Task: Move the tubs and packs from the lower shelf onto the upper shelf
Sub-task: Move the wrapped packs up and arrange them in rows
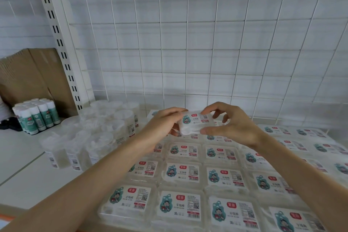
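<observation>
A small clear pack with a white printed label is held above the back rows of packs. My left hand grips its left end. My right hand pinches its right side between thumb and forefinger, the other fingers spread. Below lie several rows of identical flat packs laid label up on the white shelf. To their left stand several clear round tubs with white contents, packed close together.
A white wire grid panel backs the shelf. A slotted white upright rises at the left. Behind it lean brown cardboard boxes, and a shrink-wrapped bundle of white and green tubes stands at far left.
</observation>
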